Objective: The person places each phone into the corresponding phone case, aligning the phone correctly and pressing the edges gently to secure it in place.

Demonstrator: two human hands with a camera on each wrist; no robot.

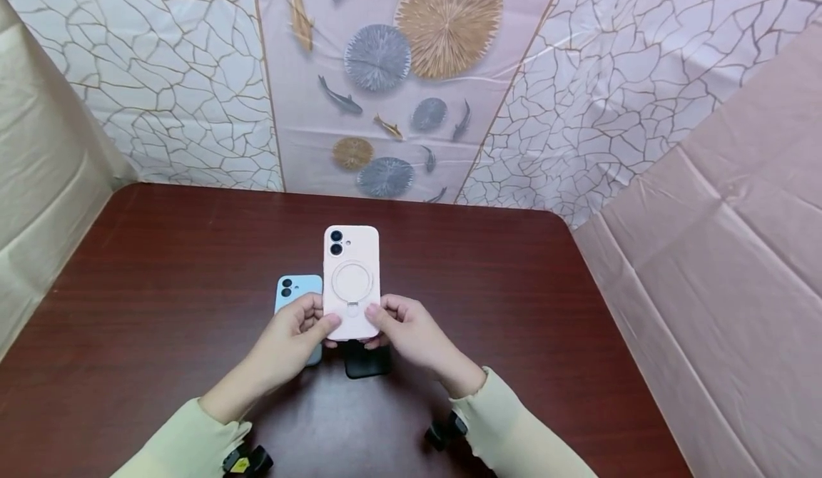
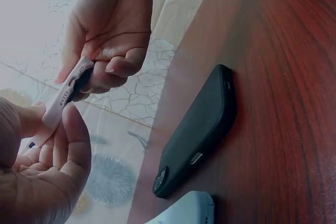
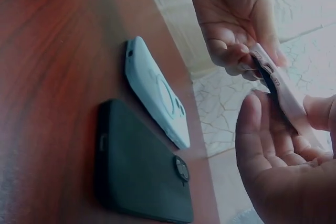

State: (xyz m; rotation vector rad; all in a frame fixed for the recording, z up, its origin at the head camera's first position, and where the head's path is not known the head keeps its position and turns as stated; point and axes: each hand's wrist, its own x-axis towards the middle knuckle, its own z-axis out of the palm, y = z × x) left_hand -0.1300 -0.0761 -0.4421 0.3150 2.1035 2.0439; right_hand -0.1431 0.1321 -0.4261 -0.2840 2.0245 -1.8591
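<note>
Both hands hold up a phone in a pale pink case [image 1: 352,250], its camera side toward the head camera and a ring on its back. My left hand [image 1: 282,342] pinches the lower left edge, thumb on the back. At the lower right edge, my right hand [image 1: 414,335] grips it the same way. The wrist views show the case's end with its port and speaker holes [image 2: 65,95], and a dark layer along the underside [image 3: 273,85]. Below lie a light blue phone [image 1: 300,287], partly behind my left hand, and a black phone [image 3: 142,156], mostly hidden in the head view.
The phones lie on a dark red-brown wooden table [image 1: 501,307]. Patterned cloth [image 1: 379,121] hangs behind the far edge, with plain pale cloth [image 1: 726,250] at the right side. Black devices [image 1: 446,431] are strapped at both wrists.
</note>
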